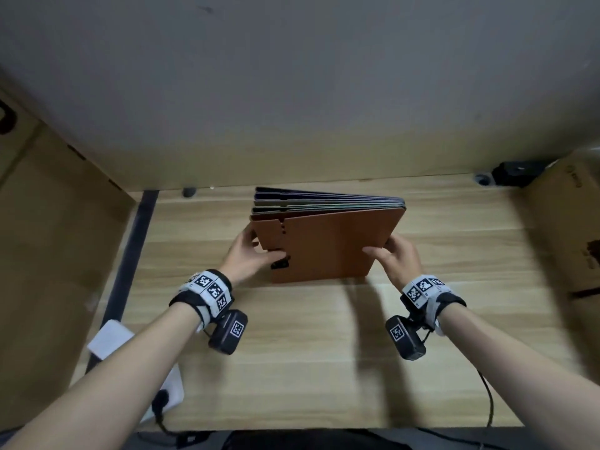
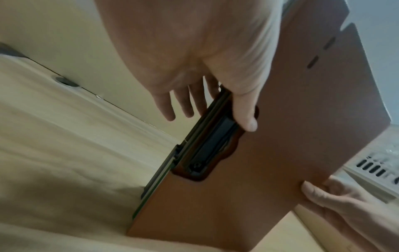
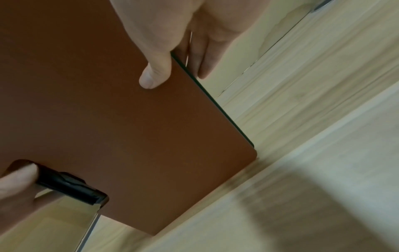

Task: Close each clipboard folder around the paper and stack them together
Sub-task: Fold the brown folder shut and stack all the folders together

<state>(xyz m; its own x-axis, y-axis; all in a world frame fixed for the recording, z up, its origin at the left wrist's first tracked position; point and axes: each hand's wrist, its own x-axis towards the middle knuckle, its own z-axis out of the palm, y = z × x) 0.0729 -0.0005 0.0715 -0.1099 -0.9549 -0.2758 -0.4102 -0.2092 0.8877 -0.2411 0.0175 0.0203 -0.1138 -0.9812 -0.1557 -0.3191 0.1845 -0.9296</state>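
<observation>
Several closed clipboard folders [image 1: 328, 203] stand on edge together on the wooden table [image 1: 292, 352], leaning away from me; the nearest is brown [image 1: 328, 248] [image 2: 280, 145] [image 3: 97, 102]. My left hand [image 1: 251, 254] [image 2: 226, 105] grips the bundle's left side, thumb on the brown cover by the black clip [image 2: 211, 150] [image 3: 66, 185], fingers behind. My right hand [image 1: 388, 256] [image 3: 170, 68] grips the right side the same way, thumb on the cover. The paper inside is hidden.
Cardboard boxes stand at the left [image 1: 48, 238] and right [image 1: 571, 228] of the table. A grey wall [image 1: 292, 92] rises just behind the folders. A white power strip [image 1: 110, 339] with a plugged cable lies at the front left. A black object [image 1: 516, 172] sits at the back right.
</observation>
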